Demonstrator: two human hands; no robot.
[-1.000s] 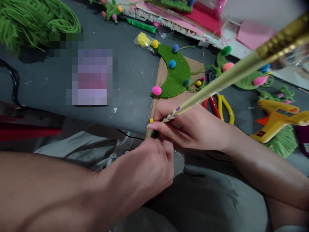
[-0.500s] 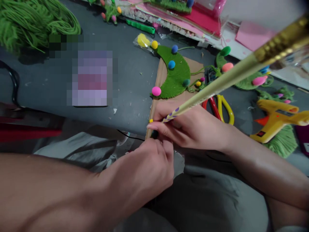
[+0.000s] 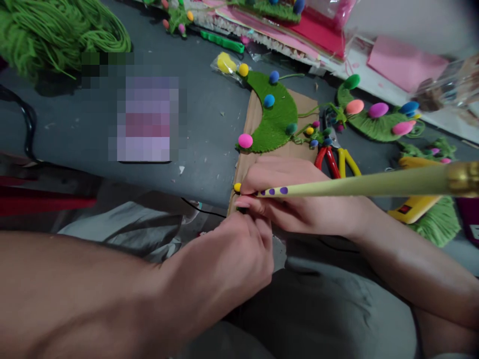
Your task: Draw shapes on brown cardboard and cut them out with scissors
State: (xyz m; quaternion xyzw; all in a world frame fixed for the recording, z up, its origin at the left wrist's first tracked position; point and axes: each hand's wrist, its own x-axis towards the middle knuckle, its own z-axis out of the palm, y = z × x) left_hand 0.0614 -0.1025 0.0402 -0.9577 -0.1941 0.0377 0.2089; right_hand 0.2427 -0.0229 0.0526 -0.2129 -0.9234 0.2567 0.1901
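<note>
My right hand [image 3: 299, 197] is closed around a slim pale-yellow stick [image 3: 359, 183] with purple spots and a gold band at its far end. The stick's near tip is hidden between thumb and fingers. Against its fingertips my left hand [image 3: 239, 249] is curled shut; whatever it grips is hidden. A yellow pompom [image 3: 237, 187] shows beside the right fingertips. Just beyond lies a green yarn crescent [image 3: 280, 119] with a pink pompom [image 3: 245, 141], blue ones and others on it. The crescent rests on brown cardboard [image 3: 305, 103], whose edge reaches under my hands.
Red-and-yellow-handled pliers [image 3: 331, 160], a second green crescent [image 3: 377, 128] and a yellow glue gun [image 3: 415, 207] lie to the right. Green yarn [image 3: 67, 40] sits far left, near a blurred-out rectangle [image 3: 145, 119]. A green cutter [image 3: 222, 42] lies at the back.
The stick has swung down from a steep diagonal to nearly level, its gold end now in front of the glue gun. My hands stay together; the view has shifted slightly.
</note>
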